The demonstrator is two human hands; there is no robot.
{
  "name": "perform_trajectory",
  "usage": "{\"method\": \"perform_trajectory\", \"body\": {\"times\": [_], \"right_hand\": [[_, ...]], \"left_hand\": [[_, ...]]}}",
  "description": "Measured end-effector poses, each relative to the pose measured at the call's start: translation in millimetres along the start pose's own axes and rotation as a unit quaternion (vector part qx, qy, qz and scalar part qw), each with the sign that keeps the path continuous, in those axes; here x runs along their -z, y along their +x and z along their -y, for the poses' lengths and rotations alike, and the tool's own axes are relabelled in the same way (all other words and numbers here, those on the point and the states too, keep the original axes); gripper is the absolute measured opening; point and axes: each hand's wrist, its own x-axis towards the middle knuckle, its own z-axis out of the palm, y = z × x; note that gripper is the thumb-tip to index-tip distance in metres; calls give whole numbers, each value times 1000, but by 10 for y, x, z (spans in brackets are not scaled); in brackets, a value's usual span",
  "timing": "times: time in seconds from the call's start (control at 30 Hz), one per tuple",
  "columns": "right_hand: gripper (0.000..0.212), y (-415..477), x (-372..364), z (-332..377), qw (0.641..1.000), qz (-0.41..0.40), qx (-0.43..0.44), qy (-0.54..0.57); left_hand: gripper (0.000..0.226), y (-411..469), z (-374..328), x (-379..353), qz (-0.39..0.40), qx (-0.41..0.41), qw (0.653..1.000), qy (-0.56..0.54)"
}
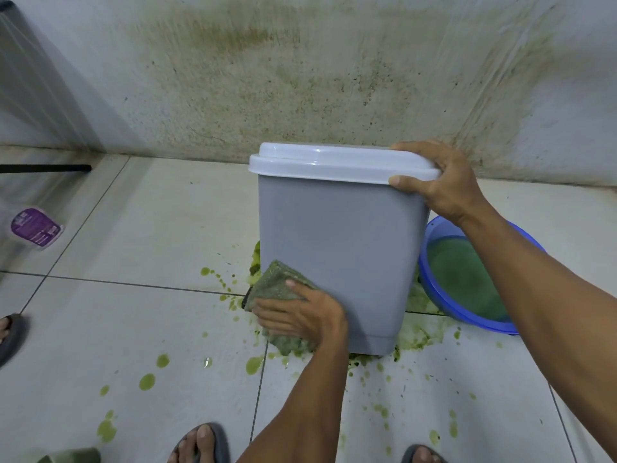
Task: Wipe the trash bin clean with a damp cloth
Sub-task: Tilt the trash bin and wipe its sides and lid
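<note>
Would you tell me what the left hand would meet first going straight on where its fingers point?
Beyond the cloth the left hand holds, probably the small black part at the bin's base, then spattered floor; depth is unclear.

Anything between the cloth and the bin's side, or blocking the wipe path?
Nothing visible. The left hand holds the cloth directly against the bin at its lower corner; the right hand grips the lid.
</note>
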Motion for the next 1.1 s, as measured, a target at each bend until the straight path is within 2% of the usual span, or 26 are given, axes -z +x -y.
{"method": "perform_trajectory", "body": {"times": [0.1, 0.23, 0.33, 0.43, 0.47, 0.5, 0.57, 0.6, 0.63, 0.73, 0.8, 0.87, 0.9, 0.97, 1.0, 1.07, 1.1], "right_hand": [[48, 10, -3, 10, 1000, -4, -2, 2], [50, -3, -5, 20, 1000, -3, 7, 0], [51, -13, 8, 21, 1000, 1, -2, 7], [49, -24, 10, 48, 1000, 3, -4, 12], [49, -32, 10, 59, 1000, 3, -5, 10], [49, -38, 9, 68, 1000, 3, -7, 7], [50, -47, 6, 83, 1000, 2, -12, 3], [50, -55, 4, 91, 1000, 2, -13, 3], [51, -64, 7, 94, 1000, 0, -12, 0], [50, -107, 22, 119, 1000, -3, -3, -17], [47, -135, 25, 128, 999, -6, 7, -31], [44, -156, 25, 120, 999, -10, 13, -41], [45, -167, 27, 116, 999, -13, 14, -45], [47, -203, 27, 115, 998, -19, 17, -51], [48, -229, 27, 125, 998, -21, 21, -53], [49, -281, 30, 156, 998, -26, 31, -54], [49, -304, 32, 169, 998, -27, 35, -52]], "left_hand": [[84, 37, -211, 1, 11, -167, 985, 43], [81, 214, -821, -70, -12, -350, 934, 77], [83, 281, -951, -102, 12, -501, 852, 151], [78, 598, -741, -16, 20, -651, 728, 215], [76, 714, -675, 25, 18, -664, 717, 211], [74, 778, -637, 63, 15, -641, 745, 186], [75, 709, -645, 118, 18, -500, 859, 106], [75, 635, -687, 139, 24, -421, 904, 66], [73, 556, -767, 162, 31, -365, 930, 32], [58, 535, -1099, 194, 36, -200, 979, -21], [57, 701, -1360, 264, 66, -56, 991, -105], [54, 876, -1595, 386, 175, 40, 949, -259], [54, 932, -1692, 451, 221, 57, 921, -314], [53, 978, -1860, 512, 302, 35, 886, -350], [50, 959, -1920, 518, 320, 0, 891, -321], [43, 923, -2008, 520, 301, -97, 921, -227], [42, 919, -2031, 527, 294, -161, 926, -176]]}}
